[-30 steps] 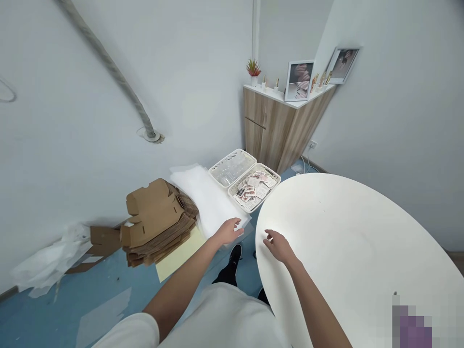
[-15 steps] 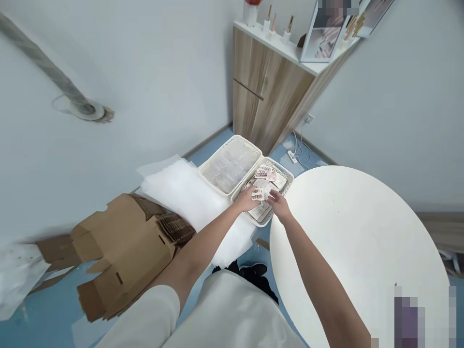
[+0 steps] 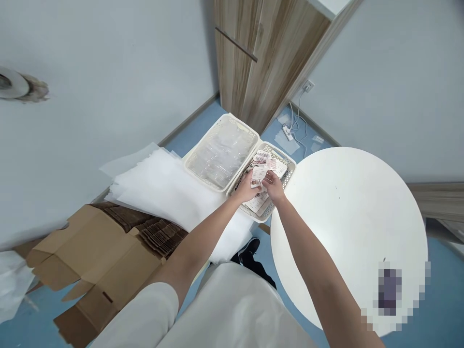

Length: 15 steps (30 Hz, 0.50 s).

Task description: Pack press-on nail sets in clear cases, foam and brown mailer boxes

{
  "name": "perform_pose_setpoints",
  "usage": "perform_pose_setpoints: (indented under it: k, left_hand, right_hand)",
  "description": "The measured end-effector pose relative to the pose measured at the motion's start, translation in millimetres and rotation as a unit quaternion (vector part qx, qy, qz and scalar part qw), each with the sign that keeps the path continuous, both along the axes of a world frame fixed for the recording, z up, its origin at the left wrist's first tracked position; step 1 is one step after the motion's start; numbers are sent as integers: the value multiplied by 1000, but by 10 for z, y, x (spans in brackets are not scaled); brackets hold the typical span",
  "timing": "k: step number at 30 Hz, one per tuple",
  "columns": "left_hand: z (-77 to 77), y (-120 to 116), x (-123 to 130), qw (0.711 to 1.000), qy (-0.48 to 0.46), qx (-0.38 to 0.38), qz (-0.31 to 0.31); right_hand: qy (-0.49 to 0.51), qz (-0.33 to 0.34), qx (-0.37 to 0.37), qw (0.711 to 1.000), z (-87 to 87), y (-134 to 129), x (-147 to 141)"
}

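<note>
My left hand (image 3: pixel 247 188)'s curled onto some printed cards (image 3: pixel 259 172); my right hand (image 3: pixel 272 184)'s half-curled against them, can't tell if gripping. They're right between both, in the white basket (image 3: pixel 267 211) slanting away rightward.

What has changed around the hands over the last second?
The left hand moved from over the white sheets, the right hand from over the round table, both forward into the card basket. They now touch printed cards; grip unclear. The other basket and flattened cardboard boxes stayed put.

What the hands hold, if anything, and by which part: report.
The left hand seems to hold a printed card by its edge; the right hand cannot be judged.
</note>
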<state>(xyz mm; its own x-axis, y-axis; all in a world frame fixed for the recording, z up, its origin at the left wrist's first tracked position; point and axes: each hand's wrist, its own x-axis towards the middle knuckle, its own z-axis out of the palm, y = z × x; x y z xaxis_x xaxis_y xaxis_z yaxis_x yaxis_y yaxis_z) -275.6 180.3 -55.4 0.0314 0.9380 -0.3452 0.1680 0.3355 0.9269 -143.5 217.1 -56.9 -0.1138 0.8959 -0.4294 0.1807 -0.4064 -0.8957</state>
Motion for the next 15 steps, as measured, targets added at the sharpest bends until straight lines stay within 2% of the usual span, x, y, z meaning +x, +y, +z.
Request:
perform_pose_setpoints:
  k: [3, 8, 12, 15]
  left_hand:
    - [40, -32, -9, 999, 27, 39, 20]
    - [166, -161, -7, 997, -3, 72, 32]
    - [351, -394, 86, 995, -44, 80, 38]
    - [510, -663, 275, 995, -74, 63, 18]
  right_hand:
    - [-13, 1, -5, 1000, 97, -38, 49]
    - [-13, -44, -22, 999, 351, -217, 165]
    - [8, -56, -29, 998, 627, -552, 385]
    - [32, -58, -20, 998, 844, -898, 673]
